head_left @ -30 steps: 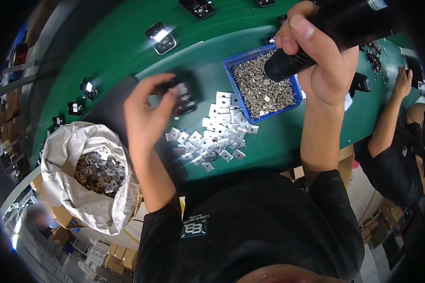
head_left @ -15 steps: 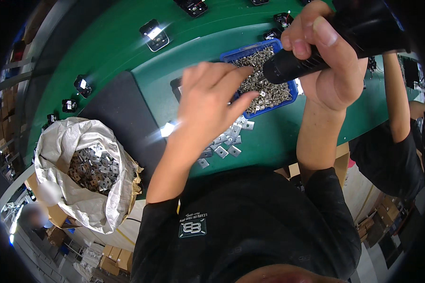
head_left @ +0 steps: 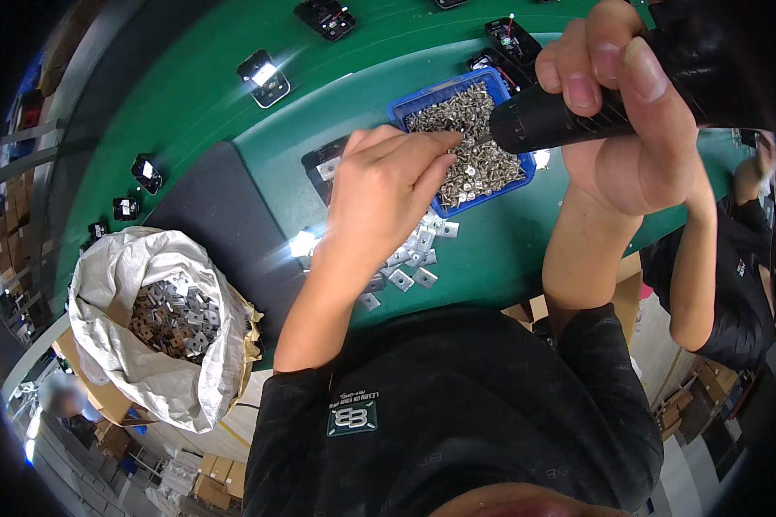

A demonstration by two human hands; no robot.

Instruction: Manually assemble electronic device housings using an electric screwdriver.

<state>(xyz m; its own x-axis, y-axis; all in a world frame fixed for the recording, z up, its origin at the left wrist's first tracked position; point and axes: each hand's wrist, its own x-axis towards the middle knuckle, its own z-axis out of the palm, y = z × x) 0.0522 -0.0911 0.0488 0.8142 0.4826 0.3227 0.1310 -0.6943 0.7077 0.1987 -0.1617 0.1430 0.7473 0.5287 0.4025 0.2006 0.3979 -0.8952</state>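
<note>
My right hand is wrapped round a black power screwdriver, held level with its bit pointing left over the blue tray of loose screws. At the bit's tip my left hand has thumb and forefinger pinched together; whatever is between them is too small to make out. Partly hidden behind the left hand lies a black housing with a bright metal plate on it. Loose square metal plates with holes are spread on the green table below the left wrist.
A white woven sack full of metal clips stands at the left beside a dark mat. Several black housings, one with a shiny plate, sit along a green strip at the back. Another person's arm is at the right.
My left thumb has closed toward the forefinger at the bit. The right hand and screwdriver have shifted slightly right. The other person's arm has moved lower.
</note>
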